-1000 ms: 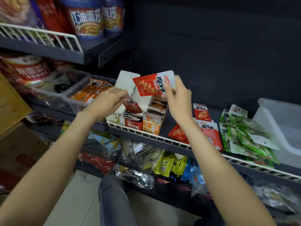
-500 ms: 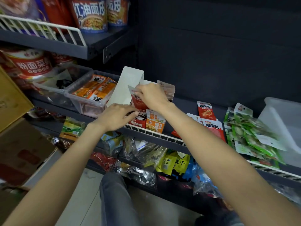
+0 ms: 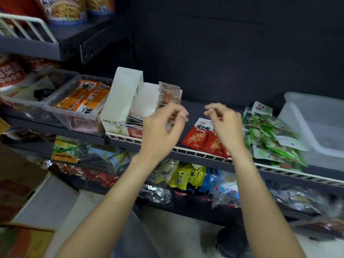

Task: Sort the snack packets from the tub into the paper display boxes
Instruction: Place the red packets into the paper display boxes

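Two white paper display boxes (image 3: 121, 101) stand on the middle shelf, with red snack packets (image 3: 169, 94) upright in the right one. My left hand (image 3: 162, 127) hovers in front of that box, fingers curled and apart, holding nothing. My right hand (image 3: 223, 123) hangs empty over a loose pile of red packets (image 3: 199, 135) lying flat on the shelf. Right of that pile lies a heap of green packets (image 3: 270, 135). A clear plastic tub (image 3: 314, 116) stands at the far right of the shelf.
Left of the boxes, a clear bin (image 3: 74, 114) holds orange packets beside another clear bin (image 3: 28, 97). A white wire rail (image 3: 195, 151) edges the shelf front. The lower shelf holds mixed bags (image 3: 188, 175). Cardboard boxes (image 3: 16, 185) stand at the left. Noodle cups (image 3: 67, 10) sit overhead.
The red packet that my right hand held now stands in the right display box. My right hand has let go and moved right over the loose red packets; my left hand has shifted right.
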The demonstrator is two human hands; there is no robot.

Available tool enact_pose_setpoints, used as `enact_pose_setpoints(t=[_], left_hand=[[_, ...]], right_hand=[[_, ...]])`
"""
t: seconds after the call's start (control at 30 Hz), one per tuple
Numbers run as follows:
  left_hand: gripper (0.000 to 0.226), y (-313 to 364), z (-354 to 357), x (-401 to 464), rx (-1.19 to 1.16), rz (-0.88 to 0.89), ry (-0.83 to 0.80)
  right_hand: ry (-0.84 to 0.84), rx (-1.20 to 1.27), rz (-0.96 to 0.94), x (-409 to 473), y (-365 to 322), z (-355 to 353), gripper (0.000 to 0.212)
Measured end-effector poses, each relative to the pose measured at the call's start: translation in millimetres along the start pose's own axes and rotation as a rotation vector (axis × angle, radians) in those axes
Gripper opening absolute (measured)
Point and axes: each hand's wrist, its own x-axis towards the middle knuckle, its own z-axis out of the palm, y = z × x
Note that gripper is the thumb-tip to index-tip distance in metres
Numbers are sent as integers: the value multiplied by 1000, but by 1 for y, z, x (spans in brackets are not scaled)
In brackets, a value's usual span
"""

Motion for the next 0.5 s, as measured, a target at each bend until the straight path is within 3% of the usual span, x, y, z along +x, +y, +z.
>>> enact_pose_setpoints(t=[0.13,0.3,0.37,0.5], left_hand=[[12,-16,78,1,47,-99,-276],[51,-70,138,9,479,-308,-622],[57,-80,144,6,576,-359,-678],[69,-87,149,2,627,-408,-736]], right_hand=[[-77,-314,199,-13,57,-17,24],[-414,-778,303,-10,77,-10,73],[-428,-744,324,-6,78,-8,72],[-313,-570,298,-10,79,-14,46]])
